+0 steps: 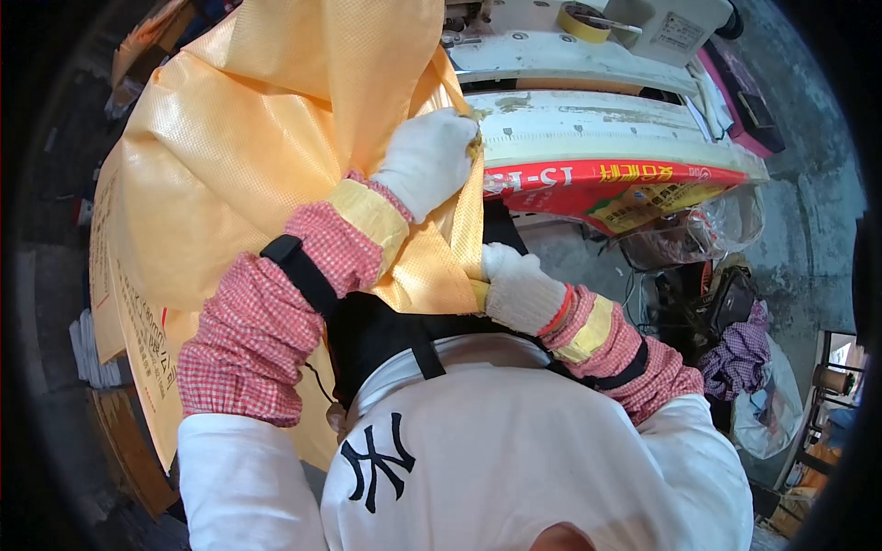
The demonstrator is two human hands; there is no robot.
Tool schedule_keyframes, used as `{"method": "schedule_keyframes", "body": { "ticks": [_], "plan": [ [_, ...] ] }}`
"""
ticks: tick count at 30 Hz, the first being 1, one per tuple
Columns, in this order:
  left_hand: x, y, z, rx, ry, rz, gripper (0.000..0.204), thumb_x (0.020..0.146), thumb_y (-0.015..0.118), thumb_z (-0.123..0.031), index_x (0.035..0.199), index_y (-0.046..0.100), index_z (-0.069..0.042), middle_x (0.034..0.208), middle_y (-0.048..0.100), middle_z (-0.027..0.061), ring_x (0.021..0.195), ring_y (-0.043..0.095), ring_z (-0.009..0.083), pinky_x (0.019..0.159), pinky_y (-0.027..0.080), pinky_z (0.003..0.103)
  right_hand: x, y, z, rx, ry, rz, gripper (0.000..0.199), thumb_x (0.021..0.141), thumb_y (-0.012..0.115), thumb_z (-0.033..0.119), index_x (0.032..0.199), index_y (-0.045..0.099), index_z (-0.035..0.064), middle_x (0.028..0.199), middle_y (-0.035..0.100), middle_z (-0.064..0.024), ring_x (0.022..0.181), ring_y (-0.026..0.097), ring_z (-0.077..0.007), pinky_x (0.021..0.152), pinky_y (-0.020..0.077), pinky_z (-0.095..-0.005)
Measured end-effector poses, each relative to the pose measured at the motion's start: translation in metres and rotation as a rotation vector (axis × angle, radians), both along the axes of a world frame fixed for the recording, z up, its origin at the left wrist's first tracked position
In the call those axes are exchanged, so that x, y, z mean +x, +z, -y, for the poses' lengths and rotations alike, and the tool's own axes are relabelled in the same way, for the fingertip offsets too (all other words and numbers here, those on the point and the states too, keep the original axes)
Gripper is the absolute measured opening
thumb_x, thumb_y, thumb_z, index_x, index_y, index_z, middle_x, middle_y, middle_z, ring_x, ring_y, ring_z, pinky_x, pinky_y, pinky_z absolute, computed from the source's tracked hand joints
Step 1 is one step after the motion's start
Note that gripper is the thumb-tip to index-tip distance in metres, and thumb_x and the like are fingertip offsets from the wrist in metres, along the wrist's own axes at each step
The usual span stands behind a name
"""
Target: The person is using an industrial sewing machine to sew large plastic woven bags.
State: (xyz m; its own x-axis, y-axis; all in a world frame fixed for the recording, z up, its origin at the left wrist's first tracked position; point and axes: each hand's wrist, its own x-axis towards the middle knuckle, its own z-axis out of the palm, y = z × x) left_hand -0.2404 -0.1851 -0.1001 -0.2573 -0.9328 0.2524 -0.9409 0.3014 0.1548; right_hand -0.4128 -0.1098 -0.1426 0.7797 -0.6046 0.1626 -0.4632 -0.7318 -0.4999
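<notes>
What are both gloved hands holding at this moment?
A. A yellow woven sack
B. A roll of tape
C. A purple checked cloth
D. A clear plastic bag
A: the left hand pinches the upper edge of the yellow woven sack, and the right hand has its grip on the lower edge of the same sack, beside the white work table.

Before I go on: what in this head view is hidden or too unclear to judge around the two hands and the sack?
- Left hand fingertips: curled over the yellow woven sack edge, so the grip is unseen.
- Right hand fingers: tucked behind the sack's lower corner.
- Sack's far end: cut off by the top edge.
- Sewing machine needle area: hidden by the sack and left hand.
</notes>
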Motion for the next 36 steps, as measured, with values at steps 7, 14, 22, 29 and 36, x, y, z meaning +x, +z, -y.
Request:
{"method": "schedule_keyframes", "body": {
  "ticks": [7,14,22,29,36],
  "plan": [
    [-0.001,-0.003,0.011,0.105,0.216,-0.225,0.019,0.074,0.052,-0.011,0.086,0.065,-0.003,0.085,0.063,0.0181,0.082,0.061,0.0320,0.075,0.048,0.038,0.010,0.001,-0.004,-0.439,-0.026,-0.150,0.023,0.072,0.060,0.027,0.089,0.055,0.0111,0.072,0.050,-0.0024,0.059,0.053,-0.0202,0.042,0.0396,-0.0353],
    [0.019,0.012,0.025,0.057,0.304,-0.407,0.024,0.072,0.051,-0.010,0.091,0.062,-0.001,0.087,0.060,0.0227,0.087,0.057,0.0362,0.078,0.045,0.039,0.015,0.024,-0.013,-0.107,-0.022,-0.005,0.021,0.073,0.060,0.019,0.090,0.056,0.0080,0.078,0.061,-0.0104,0.070,0.062,-0.0251,0.050,0.0464,-0.0366],
    [0.043,0.018,-0.015,0.363,0.284,-1.191,0.028,0.080,0.052,-0.005,0.108,0.055,-0.004,0.097,0.061,0.0049,0.084,0.060,0.0140,0.072,0.048,0.025,-0.008,0.030,0.015,1.249,-0.084,0.109,0.020,0.080,0.058,0.021,0.094,0.061,0.0075,0.069,0.061,-0.0025,0.058,0.056,-0.0095,0.055,0.0448,-0.0233],
    [0.034,0.007,-0.024,0.227,0.025,-0.913,0.026,0.076,0.062,-0.004,0.100,0.058,0.003,0.094,0.062,0.0078,0.086,0.057,0.0153,0.077,0.046,0.025,-0.007,0.018,0.009,0.724,0.087,0.015,0.031,0.076,0.065,0.028,0.102,0.059,0.0109,0.084,0.065,-0.0062,0.074,0.062,-0.0182,0.061,0.0467,-0.0297],
    [0.029,0.002,-0.018,0.413,0.374,-1.386,0.022,0.076,0.059,0.001,0.098,0.056,-0.001,0.083,0.060,0.0054,0.076,0.059,0.0136,0.066,0.049,0.024,-0.011,0.022,0.030,0.697,0.092,0.122,0.027,0.081,0.060,0.023,0.105,0.058,0.0093,0.090,0.064,-0.0088,0.078,0.062,-0.0205,0.065,0.0485,-0.0298]
  ]
}}
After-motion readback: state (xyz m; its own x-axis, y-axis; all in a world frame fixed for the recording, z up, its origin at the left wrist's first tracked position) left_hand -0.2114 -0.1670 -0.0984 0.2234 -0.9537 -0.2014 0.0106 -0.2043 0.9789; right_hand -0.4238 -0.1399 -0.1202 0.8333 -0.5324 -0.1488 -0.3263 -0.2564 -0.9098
